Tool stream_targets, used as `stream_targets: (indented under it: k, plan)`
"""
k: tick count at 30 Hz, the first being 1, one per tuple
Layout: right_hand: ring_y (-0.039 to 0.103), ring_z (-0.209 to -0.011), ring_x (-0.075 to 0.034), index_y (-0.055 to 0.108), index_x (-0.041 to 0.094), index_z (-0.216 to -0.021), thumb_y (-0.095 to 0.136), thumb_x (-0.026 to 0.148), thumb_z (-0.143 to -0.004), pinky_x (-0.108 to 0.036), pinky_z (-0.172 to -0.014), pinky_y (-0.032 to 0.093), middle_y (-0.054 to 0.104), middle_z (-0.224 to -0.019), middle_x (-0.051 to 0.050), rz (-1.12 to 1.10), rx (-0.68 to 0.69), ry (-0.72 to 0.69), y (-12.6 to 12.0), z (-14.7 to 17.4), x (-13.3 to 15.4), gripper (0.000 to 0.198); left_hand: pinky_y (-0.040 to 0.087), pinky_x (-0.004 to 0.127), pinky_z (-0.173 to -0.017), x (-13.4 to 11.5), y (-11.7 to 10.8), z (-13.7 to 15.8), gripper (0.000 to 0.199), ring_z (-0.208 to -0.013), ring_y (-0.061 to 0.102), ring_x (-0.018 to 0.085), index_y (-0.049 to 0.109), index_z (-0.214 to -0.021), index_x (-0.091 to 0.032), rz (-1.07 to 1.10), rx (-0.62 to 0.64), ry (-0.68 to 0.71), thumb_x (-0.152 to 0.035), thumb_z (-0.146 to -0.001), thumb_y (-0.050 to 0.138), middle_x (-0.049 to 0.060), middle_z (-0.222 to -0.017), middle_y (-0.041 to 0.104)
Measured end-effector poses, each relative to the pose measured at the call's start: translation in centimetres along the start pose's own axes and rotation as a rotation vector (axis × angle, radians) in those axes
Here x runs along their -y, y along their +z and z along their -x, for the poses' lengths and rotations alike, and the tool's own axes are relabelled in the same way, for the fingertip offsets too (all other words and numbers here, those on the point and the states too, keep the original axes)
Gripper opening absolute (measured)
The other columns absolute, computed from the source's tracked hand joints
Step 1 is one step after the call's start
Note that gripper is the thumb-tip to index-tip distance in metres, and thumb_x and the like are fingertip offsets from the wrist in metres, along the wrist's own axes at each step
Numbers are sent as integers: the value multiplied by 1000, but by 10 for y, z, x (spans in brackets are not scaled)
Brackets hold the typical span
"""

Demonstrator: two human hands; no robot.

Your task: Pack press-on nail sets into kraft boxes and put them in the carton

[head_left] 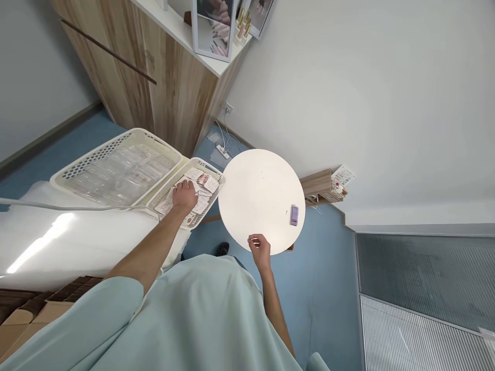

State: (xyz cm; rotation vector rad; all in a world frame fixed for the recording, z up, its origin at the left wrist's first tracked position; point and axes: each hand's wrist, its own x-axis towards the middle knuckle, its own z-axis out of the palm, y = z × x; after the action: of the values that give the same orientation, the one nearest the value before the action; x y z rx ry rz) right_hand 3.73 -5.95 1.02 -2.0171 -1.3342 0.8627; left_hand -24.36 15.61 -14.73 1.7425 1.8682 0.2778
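The left hand [184, 196] presses down among printed cards [201, 205] inside the smaller white basket [212, 167]; whether it grips one, I cannot tell. The right hand [260, 248], free and loosely curled, is at the near edge of the round white counter [259, 193], which bears a purple item [294, 215].

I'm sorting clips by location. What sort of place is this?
Probably a nail salon or a room for nail products, though nothing settles it: a framed picture of hands with manicured nails stands on the wood-grain cabinet, near small gold-topped bottles.
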Motion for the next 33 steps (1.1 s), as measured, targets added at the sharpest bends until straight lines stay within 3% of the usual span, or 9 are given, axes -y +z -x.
stream_targets:
  k: [5, 9, 13, 17, 20, 24, 26, 29, 33]
  plan:
    - [78, -92, -23, 73, 27, -97, 64, 44, -94, -39, -83, 66, 81, -106, -5, 7, 49, -50, -3, -9, 2, 20, 39, 63, -117, -5, -1, -4, 81, -145, 47, 51, 43, -157, 4, -9, 31, -6, -42, -93, 63, 41, -149, 56]
    - [78, -93, -23, 74, 27, -97, 63, 44, -94, -38, -83, 67, 81, -107, -5, -6, 70, -65, -11, -16, -8, 20, 38, 65, -119, -15, -6, 2, 87, -147, 46, 55, 46, -154, 2, 67, -18, -81, -52, -91, 70, 41, -149, 54]
    - [78, -92, -23, 74, 26, -95, 64, 45, -93, -38, -83, 67, 82, -106, -5, -35, 105, -91, -19, -33, -24, 21, 39, 60, -121, -35, -16, 22, 86, -147, 48, 52, 49, -153, 4, 120, -94, -179, -50, -90, 72, 39, -149, 56]
    - [78, -93, -22, 74, 26, -97, 63, 42, -94, -38, -85, 65, 82, -107, -5, -83, 167, -168, -27, -58, -30, 20, 47, 54, -120, -70, -22, 49, 90, -139, 61, 42, 52, -156, -7, 467, -161, -264, -54, -85, 80, 28, -148, 64]
    - [78, -95, -21, 75, 27, -98, 63, 39, -96, -37, -85, 65, 81, -109, -4, -121, 212, -244, -37, -81, -26, 18, 56, 50, -112, -107, -19, 70, 82, -128, 70, 36, 61, -147, -16, 919, -38, -258, -62, -83, 84, 20, -142, 71]
    - [77, -99, -22, 76, 26, -100, 68, 41, -97, -37, -86, 65, 81, -107, -4, -186, 216, -319, -57, -110, -19, 18, 58, 48, -113, -166, -2, 98, 61, -123, 75, 32, 74, -125, -17, 1467, 317, -152, -68, -91, 77, 20, -129, 78]
    - [75, -116, -25, 76, 27, -115, 77, 44, -93, -39, -93, 64, 79, -121, -7, -219, 193, -400, -70, -122, -16, 28, 58, 47, -114, -195, 9, 111, 59, -125, 75, 31, 74, -126, -17, 1587, 433, -168, -68, -96, 71, 20, -130, 78]
    - [62, -143, -29, 69, 29, -141, 88, 45, -86, -48, -118, 54, 69, -150, -9, -197, 200, -515, -93, -135, -15, 60, 58, 43, -114, -231, 24, 129, 62, -128, 73, 28, 71, -134, -18, 1663, 533, -185, -70, -103, 61, 19, -135, 76]
    - [58, -147, -31, 60, 33, -155, 92, 42, -83, -52, -126, 46, 67, -154, -7, -167, 280, -516, -119, -138, -24, 79, 59, 42, -113, -262, 37, 144, 66, -136, 68, 29, 68, -140, -19, 1631, 565, -187, -74, -105, 52, 18, -142, 73]
